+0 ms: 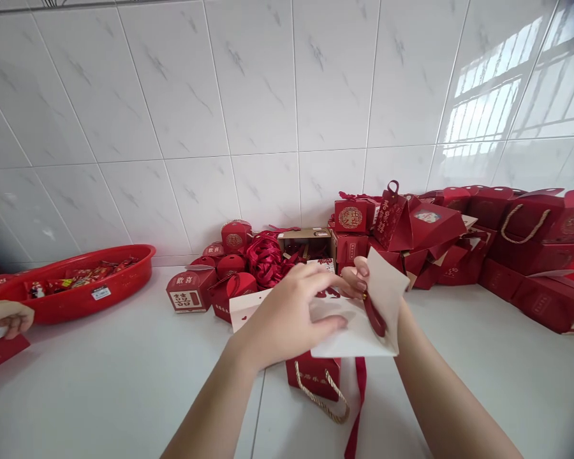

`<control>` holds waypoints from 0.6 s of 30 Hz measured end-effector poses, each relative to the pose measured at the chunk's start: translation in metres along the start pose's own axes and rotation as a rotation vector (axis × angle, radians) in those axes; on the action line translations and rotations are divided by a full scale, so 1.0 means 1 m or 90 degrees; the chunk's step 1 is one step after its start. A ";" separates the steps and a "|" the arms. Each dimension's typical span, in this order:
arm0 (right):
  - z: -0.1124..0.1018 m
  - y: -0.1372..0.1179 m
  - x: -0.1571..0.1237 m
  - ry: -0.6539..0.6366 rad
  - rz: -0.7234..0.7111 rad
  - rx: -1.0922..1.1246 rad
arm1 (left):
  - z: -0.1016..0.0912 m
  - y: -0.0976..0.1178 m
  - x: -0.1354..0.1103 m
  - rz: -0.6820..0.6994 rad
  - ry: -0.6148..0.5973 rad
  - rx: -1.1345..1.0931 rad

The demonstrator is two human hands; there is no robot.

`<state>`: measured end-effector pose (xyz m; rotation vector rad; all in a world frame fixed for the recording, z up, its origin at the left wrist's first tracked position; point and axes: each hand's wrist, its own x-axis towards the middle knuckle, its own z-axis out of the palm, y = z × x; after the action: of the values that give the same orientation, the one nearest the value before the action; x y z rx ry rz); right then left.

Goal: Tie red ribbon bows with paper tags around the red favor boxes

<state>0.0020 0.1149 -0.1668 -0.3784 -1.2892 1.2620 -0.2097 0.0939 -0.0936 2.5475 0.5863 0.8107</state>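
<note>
A partly unfolded red gift box, its pale inner side towards me, is held up in front of me. My right hand grips it, the wrist passing behind a raised flap and the fingers curled at the inner side. Near those fingertips, a dark red strap with a small brass-coloured stud hangs against the card. My left hand lies over the left part of the box, thumb and fingers apart, fingertips close to my right fingers. Below stands a small red box with a rope handle, beside a red ribbon.
Finished-looking red boxes and a bundle of red ribbons lie by the tiled wall. More red boxes are piled at right. A red basin of wrapped sweets stands left, near another person's hand holding red card.
</note>
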 end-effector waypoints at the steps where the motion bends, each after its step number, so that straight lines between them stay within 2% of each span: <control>1: 0.006 -0.001 -0.003 0.013 -0.009 0.000 | 0.002 0.003 0.000 0.032 -0.020 -0.013; 5: 0.025 -0.001 -0.014 0.063 -0.033 0.002 | 0.008 0.009 0.001 0.122 -0.046 -0.053; 14: 0.044 0.002 -0.015 0.026 -0.087 0.048 | 0.016 0.001 0.005 0.202 0.006 0.009; 18: 0.043 0.002 -0.013 0.012 -0.082 0.057 | 0.018 0.001 0.006 0.240 0.039 0.044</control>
<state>-0.0328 0.0869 -0.1603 -0.2399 -1.2172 1.1995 -0.1945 0.0920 -0.1040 2.7475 0.1520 1.0107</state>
